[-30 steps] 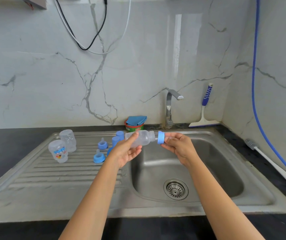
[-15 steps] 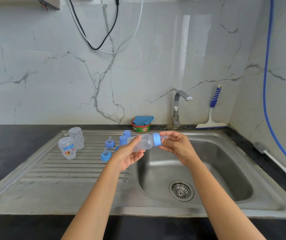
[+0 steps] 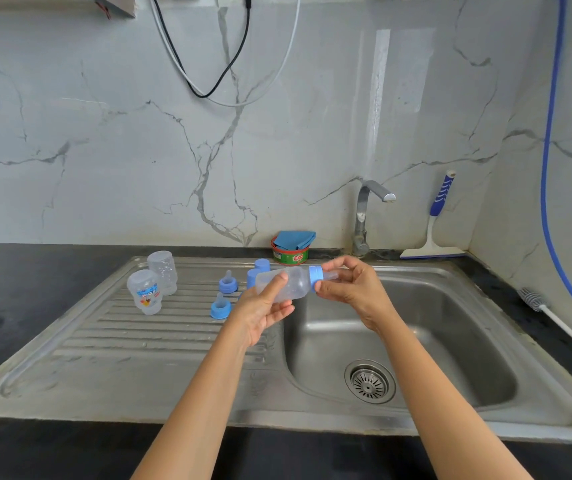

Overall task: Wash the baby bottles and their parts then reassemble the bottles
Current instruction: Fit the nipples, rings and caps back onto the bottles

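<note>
- Clear plastic bottle [image 3: 288, 284] lies sideways over the sink [image 3: 451, 341], its base gripped in the curled fingers of the left hand [image 3: 260, 315].
- Blue collar [image 3: 316, 278] sits at its neck, pinched by the right hand [image 3: 354, 285]. Turn it squarely while the left braces, so the threads seat evenly.
- Beyond, on the drainboard [image 3: 122, 341], a printed bottle [image 3: 146, 296] and loose teats [image 3: 220, 306] wait.

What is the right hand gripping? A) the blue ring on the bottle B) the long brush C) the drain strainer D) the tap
A: the right hand pinches the blue ring on the clear bottle, whose body the left hand holds.
</note>
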`<state>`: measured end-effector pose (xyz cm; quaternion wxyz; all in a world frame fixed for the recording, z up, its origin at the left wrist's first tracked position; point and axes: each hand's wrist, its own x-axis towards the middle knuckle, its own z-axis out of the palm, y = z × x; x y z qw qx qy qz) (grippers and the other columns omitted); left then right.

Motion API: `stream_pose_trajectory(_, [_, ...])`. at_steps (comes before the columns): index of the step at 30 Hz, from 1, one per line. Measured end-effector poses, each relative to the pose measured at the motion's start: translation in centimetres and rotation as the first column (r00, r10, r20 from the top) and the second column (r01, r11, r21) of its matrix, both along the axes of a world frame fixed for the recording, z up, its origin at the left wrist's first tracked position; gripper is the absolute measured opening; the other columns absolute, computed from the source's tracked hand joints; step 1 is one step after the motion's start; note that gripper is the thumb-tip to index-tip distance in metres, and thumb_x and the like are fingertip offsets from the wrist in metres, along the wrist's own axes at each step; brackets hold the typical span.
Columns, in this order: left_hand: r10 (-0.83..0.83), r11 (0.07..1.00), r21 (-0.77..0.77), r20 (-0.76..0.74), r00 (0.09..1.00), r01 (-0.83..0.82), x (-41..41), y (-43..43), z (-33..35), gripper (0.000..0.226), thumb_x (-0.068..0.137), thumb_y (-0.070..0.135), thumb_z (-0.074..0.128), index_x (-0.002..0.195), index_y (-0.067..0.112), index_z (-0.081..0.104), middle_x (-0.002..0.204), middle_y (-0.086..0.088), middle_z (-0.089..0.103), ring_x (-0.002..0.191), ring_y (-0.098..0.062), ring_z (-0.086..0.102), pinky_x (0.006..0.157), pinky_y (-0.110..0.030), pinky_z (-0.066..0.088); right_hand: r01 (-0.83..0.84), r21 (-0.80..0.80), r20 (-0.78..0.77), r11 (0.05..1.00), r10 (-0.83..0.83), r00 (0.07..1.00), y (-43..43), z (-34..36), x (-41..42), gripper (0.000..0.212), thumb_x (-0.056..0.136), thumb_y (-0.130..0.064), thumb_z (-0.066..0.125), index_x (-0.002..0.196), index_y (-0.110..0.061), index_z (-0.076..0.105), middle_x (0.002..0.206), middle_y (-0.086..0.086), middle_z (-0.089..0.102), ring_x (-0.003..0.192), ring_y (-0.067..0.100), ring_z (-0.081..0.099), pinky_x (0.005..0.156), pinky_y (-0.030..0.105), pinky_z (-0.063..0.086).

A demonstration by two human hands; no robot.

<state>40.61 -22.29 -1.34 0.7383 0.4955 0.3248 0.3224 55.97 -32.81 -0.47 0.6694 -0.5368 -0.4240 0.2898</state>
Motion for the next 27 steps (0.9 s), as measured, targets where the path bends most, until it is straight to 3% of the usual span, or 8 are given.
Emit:
stream_pose_trajectory(4, [0.016,0.997,0.075,-0.009,1.0,-0.015,-0.6,0.4,-0.5,0.028,0.085,0.03,0.071,0.106,0.014,0.062,0.091,-0.008,0.065,0.073,-0.016,0.063,0.061,-0.024,0.057,-0.053,-0.042,0.005,0.998,0.053,0.999,0.3,0.1,-0.4,0.037,0.073,0.005,0.076,0.106,-0.01,0.066,0.087,0.015,0.071,0.077,0.023,0.068,0.08,0.038,0.058])
stream_pose_trajectory(11, [0.038,0.979,0.203,-0.025,0.999,-0.032,-1.5,1.0,-1.2,0.034,0.086,0.022,0.07,0.116,0.01,0.059,0.089,-0.006,0.064,0.065,-0.013,0.061,0.067,-0.028,0.057,-0.094,-0.161,-0.054,0.982,0.086,0.995,1.4,0.1,-1.3,0.013,0.086,-0.011,0.069,0.097,-0.005,0.069,0.088,0.015,0.071,0.078,0.023,0.069,0.075,0.033,0.059])
stream_pose_trajectory(14, [0.033,0.966,0.256,-0.02,0.999,-0.027,-1.6,1.1,-1.3,0.036,0.086,0.018,0.071,0.118,0.009,0.058,0.085,-0.006,0.065,0.06,-0.011,0.061,0.066,-0.028,0.057,-0.068,-0.224,-0.106,0.972,0.045,0.993,1.8,-0.4,-2.1,0.029,0.093,-0.028,0.061,0.096,-0.001,0.069,0.079,0.012,0.07,0.066,0.018,0.067,0.064,0.026,0.057])
stream_pose_trajectory(17, [0.038,0.97,0.241,-0.017,0.999,-0.033,-1.7,1.2,-1.1,0.035,0.086,0.021,0.07,0.117,0.009,0.059,0.084,-0.005,0.064,0.06,-0.012,0.06,0.063,-0.027,0.056,-0.014,-0.358,-0.053,0.934,-0.005,0.999,2.1,-0.1,-2.7,0.048,0.093,-0.046,0.054,0.089,0.0,0.068,0.066,0.014,0.067,0.051,0.017,0.061,0.052,0.024,0.054])
stream_pose_trajectory(19, [0.031,0.983,0.18,-0.002,1.0,-0.03,-2.1,1.2,-1.2,0.03,0.088,0.025,0.068,0.114,0.011,0.061,0.087,-0.005,0.064,0.064,-0.012,0.06,0.061,-0.025,0.055,-0.04,-0.386,-0.022,0.922,0.035,0.999,2.2,0.3,-2.6,0.052,0.089,-0.051,0.055,0.093,0.0,0.067,0.073,0.015,0.069,0.056,0.018,0.064,0.055,0.025,0.055])
stream_pose_trajectory(23, [0.05,0.997,0.06,0.046,0.998,-0.053,-3.3,1.8,-1.4,0.023,0.089,0.03,0.066,0.107,0.015,0.063,0.094,-0.008,0.063,0.075,-0.016,0.06,0.059,-0.022,0.055,-0.171,-0.229,0.011,0.958,0.178,0.984,2.6,0.5,-1.8,0.038,0.079,-0.012,0.076,0.114,-0.012,0.064,0.11,0.018,0.065,0.088,0.024,0.069,0.081,0.035,0.058])
stream_pose_trajectory(25, [0.051,0.998,0.042,0.055,0.997,-0.053,-3.7,1.9,-1.4,0.019,0.09,0.03,0.065,0.103,0.016,0.062,0.096,-0.009,0.062,0.076,-0.016,0.06,0.06,-0.022,0.056,-0.167,-0.22,0.094,0.961,0.191,0.977,2.8,0.2,-1.8,0.043,0.073,0.0,0.078,0.112,-0.013,0.065,0.109,0.023,0.065,0.091,0.027,0.068,0.088,0.039,0.056])
stream_pose_trajectory(27, [0.04,0.998,0.054,0.049,0.998,-0.043,-4.1,1.7,-1.4,0.02,0.09,0.029,0.065,0.105,0.015,0.062,0.095,-0.008,0.062,0.074,-0.015,0.06,0.06,-0.022,0.056,-0.172,-0.196,0.075,0.965,0.19,0.979,3.0,0.0,-2.1,0.04,0.074,0.001,0.078,0.111,-0.007,0.065,0.097,0.023,0.069,0.085,0.028,0.069,0.084,0.035,0.057])
